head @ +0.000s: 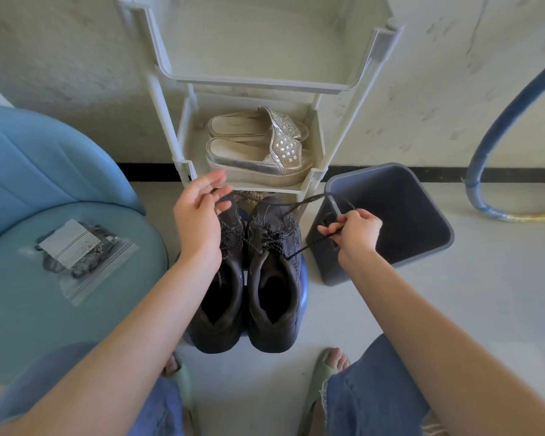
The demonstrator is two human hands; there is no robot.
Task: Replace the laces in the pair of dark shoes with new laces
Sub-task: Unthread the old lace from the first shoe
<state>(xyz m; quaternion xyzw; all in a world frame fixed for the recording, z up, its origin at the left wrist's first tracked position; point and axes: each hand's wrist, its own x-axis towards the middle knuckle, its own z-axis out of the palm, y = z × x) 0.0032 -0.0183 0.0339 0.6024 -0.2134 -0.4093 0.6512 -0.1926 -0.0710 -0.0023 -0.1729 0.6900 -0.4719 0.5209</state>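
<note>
Head view, seated over the work. We log by size: a blue chair (29,278) at left, a pale shoe rack (337,133) against the wall with silver slippers (255,146) on its middle shelf, and a grey bin (372,167) on the floor at right. The pair of dark shoes (274,294) stands side by side, toes toward the rack, on what looks like a blue stool (305,287), covering it nearly to its edges. A clear bag of new laces (76,250) lies near the middle of the chair seat. The right hand (356,231) has its fingers curled, pinching the old lace (299,250). That lace runs taut and diagonal from the right shoe's upper eyelets out to the hand, beside the bin's near wall. The left hand (199,221) hovers over the left shoe's toe, fingers loosely spread. A dark strand passes its fingertips, but we cannot tell if it is pinched. Judgement: the right hand is nearer, and pulling along that diagonal should free the lace.
</note>
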